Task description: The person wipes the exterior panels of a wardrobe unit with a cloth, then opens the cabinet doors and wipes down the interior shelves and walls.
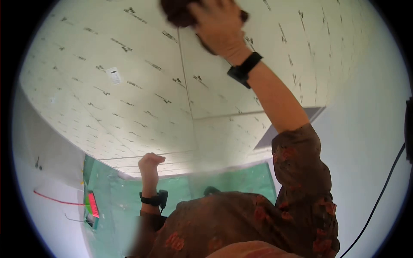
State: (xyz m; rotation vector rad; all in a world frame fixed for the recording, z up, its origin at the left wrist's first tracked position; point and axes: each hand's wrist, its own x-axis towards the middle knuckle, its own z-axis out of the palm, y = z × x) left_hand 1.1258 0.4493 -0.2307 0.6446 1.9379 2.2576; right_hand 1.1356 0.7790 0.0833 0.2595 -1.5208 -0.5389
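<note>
Near the top edge, my right hand (219, 28) presses on a dark brown cloth or pad (176, 12), its fingers wrapped over it and slightly blurred. The cloth lies against a large pale panel surface (146, 90) covered with repeated dark printed marks. A black band circles the right wrist. Lower down, my left hand (150, 164) is closed into a fist with the wrist bent, in front of the panel's lower edge, and nothing shows in it. That wrist also wears a black band with a small box.
A white label (114, 75) is stuck on the panel, and thin seams divide its surface. Green sheeting (172, 189) lies below. At lower left is a red-bristled brush (93, 205) with a red stick. A black cable (378, 200) hangs at the right.
</note>
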